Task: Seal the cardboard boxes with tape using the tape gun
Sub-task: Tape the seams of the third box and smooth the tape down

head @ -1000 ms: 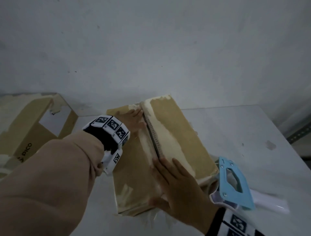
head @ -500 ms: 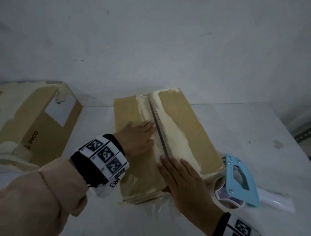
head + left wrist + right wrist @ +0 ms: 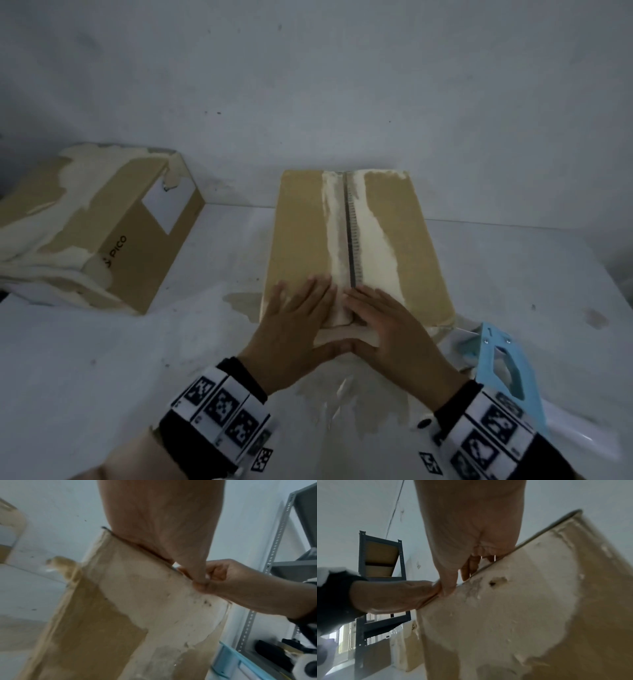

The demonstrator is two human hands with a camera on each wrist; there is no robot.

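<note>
Looks like a storeroom or packing area. Dark metal shelving [image 3: 382, 588] with slotted uprights holds brown boxes, and a grey rack [image 3: 281, 561] stands beside it (same slotted kind). A white table [image 3: 102, 359] against the bare white wall [image 3: 308, 85] carries cardboard boxes [image 3: 352, 246] with old tape scars, with a blue tape gun [image 3: 507, 370] just right of the middle box.

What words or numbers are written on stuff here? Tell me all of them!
"PICO": printed on the side of the left cardboard box.
White label on that box: blank or too faint to read.
Wristbands: only black-and-white square code patterns, no words.
Middle box and blue tape gun: nothing readable.
</note>
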